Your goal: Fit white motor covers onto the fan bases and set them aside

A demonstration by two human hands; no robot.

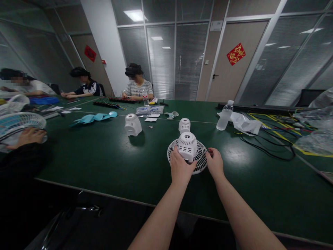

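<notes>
A white fan motor housing (187, 143) stands on a round white fan grille (201, 158) lying on the green table in front of me. My left hand (181, 166) is closed around the housing's near lower left side, its thumb across the front. At the grille's right edge, my right hand (215, 164) has its fingers curled on the rim. Just behind sits a second white motor housing (184, 125), partly covered by the first. Another similar housing (132, 125) stands apart to the left.
Farther left lie blue fan blades (91, 118). A co-worker's hand (30, 136) rests on another fan grille (23, 119) at far left. A water bottle (225, 116), crumpled plastic (246, 122) and black cables (270, 147) are on the right. Several people sit across the table.
</notes>
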